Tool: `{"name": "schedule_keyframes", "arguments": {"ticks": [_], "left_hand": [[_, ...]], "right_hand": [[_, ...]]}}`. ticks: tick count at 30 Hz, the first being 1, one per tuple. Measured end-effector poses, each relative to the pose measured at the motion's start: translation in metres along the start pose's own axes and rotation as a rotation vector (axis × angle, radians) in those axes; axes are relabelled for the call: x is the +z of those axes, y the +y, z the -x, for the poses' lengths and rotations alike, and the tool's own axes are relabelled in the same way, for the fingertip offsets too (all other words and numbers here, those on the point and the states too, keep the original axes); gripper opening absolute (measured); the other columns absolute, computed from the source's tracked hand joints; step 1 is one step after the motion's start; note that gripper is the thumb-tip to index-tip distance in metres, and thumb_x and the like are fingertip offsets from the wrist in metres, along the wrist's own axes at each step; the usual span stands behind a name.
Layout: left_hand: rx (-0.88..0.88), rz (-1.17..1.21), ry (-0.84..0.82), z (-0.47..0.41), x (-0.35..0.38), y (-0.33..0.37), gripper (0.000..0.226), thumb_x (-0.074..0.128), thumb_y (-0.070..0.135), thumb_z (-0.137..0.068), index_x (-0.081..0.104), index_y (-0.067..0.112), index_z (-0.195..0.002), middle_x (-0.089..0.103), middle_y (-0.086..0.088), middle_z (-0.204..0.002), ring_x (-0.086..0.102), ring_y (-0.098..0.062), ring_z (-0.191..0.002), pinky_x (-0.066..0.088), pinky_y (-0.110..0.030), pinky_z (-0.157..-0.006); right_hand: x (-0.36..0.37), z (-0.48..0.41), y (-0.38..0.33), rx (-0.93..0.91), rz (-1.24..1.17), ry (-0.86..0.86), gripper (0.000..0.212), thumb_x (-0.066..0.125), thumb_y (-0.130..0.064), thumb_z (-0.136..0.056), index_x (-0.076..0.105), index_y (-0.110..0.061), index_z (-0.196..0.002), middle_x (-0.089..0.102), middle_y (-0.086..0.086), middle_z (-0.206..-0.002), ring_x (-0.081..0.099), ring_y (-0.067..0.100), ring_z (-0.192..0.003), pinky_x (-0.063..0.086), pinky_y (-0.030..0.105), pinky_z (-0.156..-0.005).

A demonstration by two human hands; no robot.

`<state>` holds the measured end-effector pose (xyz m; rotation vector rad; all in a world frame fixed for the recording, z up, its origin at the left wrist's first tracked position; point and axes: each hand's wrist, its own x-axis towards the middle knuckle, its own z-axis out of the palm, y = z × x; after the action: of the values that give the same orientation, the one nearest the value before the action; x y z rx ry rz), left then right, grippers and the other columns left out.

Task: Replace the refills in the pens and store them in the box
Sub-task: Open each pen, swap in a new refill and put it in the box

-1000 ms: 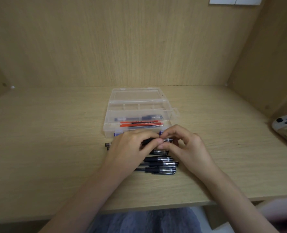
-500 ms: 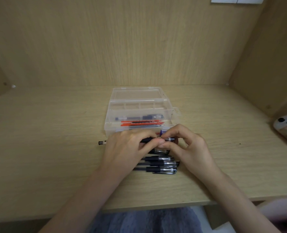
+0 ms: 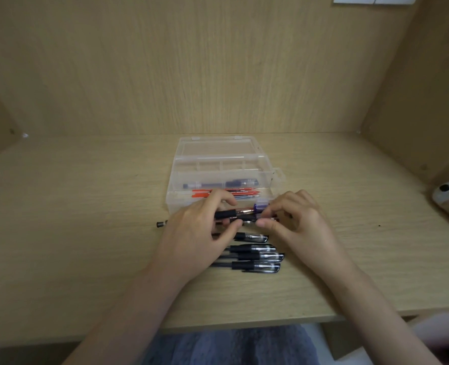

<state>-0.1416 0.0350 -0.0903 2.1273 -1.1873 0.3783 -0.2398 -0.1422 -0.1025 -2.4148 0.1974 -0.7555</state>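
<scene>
Wooden desk (image 3: 86, 233), mid-frame: a black pen (image 3: 226, 214), long axis left to right, is gripped by the left hand (image 3: 199, 233) and pinched at its right end by the right hand (image 3: 297, 225), just below the clear box (image 3: 218, 164).

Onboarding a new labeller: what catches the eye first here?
The left hand and right hand pinch a black pen between them over the desk, just in front of the open clear box. Red refills lie inside the box, and a row of black pens lies nearer the person.
</scene>
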Motion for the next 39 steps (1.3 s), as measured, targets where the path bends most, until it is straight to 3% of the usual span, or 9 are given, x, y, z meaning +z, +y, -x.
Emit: {"name": "schedule_keyframes", "arguments": {"ticks": [6,11,18,24,28,31,34,36,39], "left_hand": [[0.028,0.036,-0.025,0.0004,0.0023,-0.0009,0.02,0.066,0.024,-0.082,0.052,0.029,-0.096,0.057,0.021,-0.074,0.056,-0.001,-0.065,0.051,-0.027,-0.058],[0.089,0.038,-0.061,0.001,0.0042,0.0011,0.017,0.064,0.03,-0.082,0.054,0.029,-0.096,0.063,0.016,-0.084,0.059,0.001,-0.073,0.051,-0.022,-0.062],[0.13,0.101,-0.062,0.0,0.0044,-0.0011,0.015,0.064,0.03,-0.082,0.062,0.028,-0.097,0.056,0.022,-0.092,0.052,0.005,-0.077,0.038,-0.004,-0.061],[0.132,0.141,-0.035,0.0011,0.0064,-0.0047,0.026,0.053,0.042,-0.087,0.067,0.028,-0.103,0.059,0.019,-0.093,0.058,0.0,-0.076,0.049,-0.022,-0.059],[0.132,0.123,-0.022,0.0003,0.0059,-0.0048,0.028,0.051,0.044,-0.087,0.068,0.028,-0.103,0.058,0.018,-0.092,0.057,-0.002,-0.073,0.049,-0.026,-0.057],[0.142,0.111,-0.029,0.0,0.0062,-0.0045,0.028,0.052,0.045,-0.087,0.067,0.029,-0.104,0.057,0.018,-0.092,0.058,-0.002,-0.073,0.05,-0.024,-0.056],[0.147,0.109,-0.032,0.0001,0.006,-0.0038,0.028,0.052,0.044,-0.087,0.067,0.029,-0.104,0.058,0.018,-0.092,0.058,-0.001,-0.074,0.049,-0.023,-0.057],[0.141,0.116,-0.024,0.0002,0.0055,-0.0037,0.028,0.052,0.043,-0.086,0.068,0.028,-0.103,0.058,0.018,-0.091,0.057,-0.001,-0.074,0.049,-0.023,-0.057],[0.135,0.121,-0.025,0.0002,0.0048,-0.003,0.027,0.054,0.042,-0.087,0.068,0.027,-0.103,0.058,0.017,-0.091,0.058,-0.002,-0.074,0.049,-0.022,-0.057]], "right_hand": [[0.0028,-0.0001,0.001,0.002,-0.051,-0.037,0.04,0.06,-0.063,-0.071,0.071,-0.031,-0.093,0.06,-0.017,-0.087,0.046,0.006,-0.095,0.039,0.024,-0.085],[0.0023,0.0001,-0.0027,-0.045,-0.159,-0.035,0.03,0.063,-0.053,-0.075,0.07,-0.034,-0.096,0.064,-0.016,-0.088,0.05,0.009,-0.095,0.037,0.016,-0.082],[0.0018,-0.0006,-0.0028,-0.129,-0.176,-0.036,0.016,0.068,-0.036,-0.078,0.074,-0.023,-0.085,0.067,-0.014,-0.081,0.054,0.008,-0.087,0.042,0.026,-0.081],[0.0003,0.0011,-0.006,-0.121,-0.229,-0.005,0.014,0.074,-0.023,-0.075,0.072,-0.024,-0.088,0.065,-0.012,-0.082,0.052,0.009,-0.086,0.04,0.021,-0.08],[-0.0001,0.0015,-0.0063,-0.065,-0.244,-0.03,0.03,0.075,-0.034,-0.073,0.07,-0.024,-0.101,0.065,-0.012,-0.084,0.051,0.012,-0.086,0.039,0.017,-0.079],[0.0002,0.001,-0.006,-0.049,-0.23,-0.036,0.022,0.069,-0.043,-0.075,0.072,-0.025,-0.088,0.065,-0.013,-0.082,0.051,0.008,-0.086,0.034,0.012,-0.076],[0.0004,0.0014,-0.0062,-0.052,-0.23,-0.042,0.012,0.075,-0.03,-0.075,0.07,-0.022,-0.084,0.064,-0.012,-0.082,0.05,0.008,-0.085,0.034,0.012,-0.075],[-0.0004,0.0028,-0.0066,-0.018,-0.257,-0.053,0.02,0.077,-0.027,-0.073,0.067,-0.025,-0.091,0.063,-0.012,-0.086,0.051,0.009,-0.085,0.035,0.011,-0.075],[-0.0002,0.0023,-0.0061,0.007,-0.252,-0.056,0.027,0.071,-0.045,-0.075,0.067,-0.03,-0.097,0.063,-0.014,-0.088,0.053,0.01,-0.091,0.037,0.012,-0.078]]}}
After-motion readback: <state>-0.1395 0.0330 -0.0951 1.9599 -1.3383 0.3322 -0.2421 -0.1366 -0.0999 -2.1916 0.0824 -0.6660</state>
